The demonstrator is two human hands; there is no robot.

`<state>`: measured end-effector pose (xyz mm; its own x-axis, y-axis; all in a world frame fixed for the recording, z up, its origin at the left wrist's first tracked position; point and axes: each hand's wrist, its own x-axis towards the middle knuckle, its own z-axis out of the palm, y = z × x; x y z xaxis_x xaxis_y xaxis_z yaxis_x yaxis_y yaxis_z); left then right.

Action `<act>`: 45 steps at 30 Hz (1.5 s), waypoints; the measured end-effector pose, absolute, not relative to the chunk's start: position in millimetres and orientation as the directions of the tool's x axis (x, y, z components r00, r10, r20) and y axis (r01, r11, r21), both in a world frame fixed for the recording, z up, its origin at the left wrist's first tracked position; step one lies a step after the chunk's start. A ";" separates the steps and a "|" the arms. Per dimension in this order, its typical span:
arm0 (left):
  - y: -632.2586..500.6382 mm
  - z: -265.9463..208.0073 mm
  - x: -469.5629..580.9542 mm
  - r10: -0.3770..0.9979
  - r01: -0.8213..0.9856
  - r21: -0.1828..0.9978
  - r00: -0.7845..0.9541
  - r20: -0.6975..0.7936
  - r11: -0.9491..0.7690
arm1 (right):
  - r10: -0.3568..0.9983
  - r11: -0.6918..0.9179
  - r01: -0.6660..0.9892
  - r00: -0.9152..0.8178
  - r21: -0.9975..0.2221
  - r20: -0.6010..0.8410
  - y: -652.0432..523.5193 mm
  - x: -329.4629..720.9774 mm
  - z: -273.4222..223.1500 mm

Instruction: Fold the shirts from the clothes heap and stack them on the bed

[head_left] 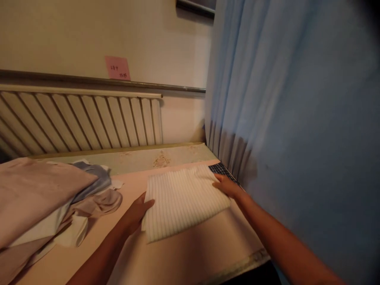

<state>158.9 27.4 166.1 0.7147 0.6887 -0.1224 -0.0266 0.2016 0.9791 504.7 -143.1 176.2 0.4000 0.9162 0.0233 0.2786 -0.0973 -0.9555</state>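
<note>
Just beside curtain (267,111), right grip (228,185) holds striped cloth's (184,202) edge.

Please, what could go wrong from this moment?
The striped cloth is gripped only at its sides, by the left hand and the right hand: if one grip loosens, that side could drop and crease. The right hand is also near the curtain, and might brush against it.

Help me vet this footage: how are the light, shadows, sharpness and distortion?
Head view: dim, warm light on the wall; head view: soft shadows on the pink tabletop below the striped cloth; head view: the blue curtain looks soft, the top right corner dark; head view: radiator slats tilt, probably lens distortion.
</note>
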 end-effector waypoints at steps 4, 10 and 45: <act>39.5 163.3 249.9 0.695 -0.094 0.985 0.718 -0.035 0.146 | 0.863 -0.119 0.413 0.493 -0.903 0.112 -138.8 577.5 196.5; 49.1 157.2 348.0 0.680 -0.126 0.979 0.733 -0.018 0.162 | 0.810 -0.177 0.503 0.562 -0.846 0.165 -133.7 653.2 184.8; 47.3 64.5 404.3 0.802 0.344 0.939 0.558 -0.213 0.010 | 0.638 -0.464 0.594 0.739 -0.657 0.217 -133.7 697.1 83.9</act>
